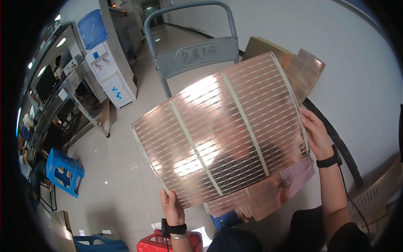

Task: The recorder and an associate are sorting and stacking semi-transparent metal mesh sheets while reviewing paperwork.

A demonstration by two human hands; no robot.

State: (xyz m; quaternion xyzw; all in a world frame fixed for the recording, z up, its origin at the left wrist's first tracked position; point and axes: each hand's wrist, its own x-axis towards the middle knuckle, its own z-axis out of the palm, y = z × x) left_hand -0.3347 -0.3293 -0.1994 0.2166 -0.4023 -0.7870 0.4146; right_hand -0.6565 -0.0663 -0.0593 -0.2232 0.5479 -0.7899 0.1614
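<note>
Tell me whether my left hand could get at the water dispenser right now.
Probably not: your left hand holds a coppery sheet near its lower left corner, and the water dispenser stands well off across the floor.

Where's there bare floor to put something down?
The floor looks bare between the water dispenser, the upper blue stool and the held copper sheet. It's crowded below that sheet, with more copper sheets and a red stool, and beside the wall, with brownish panels.

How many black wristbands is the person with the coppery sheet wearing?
2. The left wristband is just below the left hand, the right wristband just below the right hand. Both bands show clearly, so neither is hidden.
</note>
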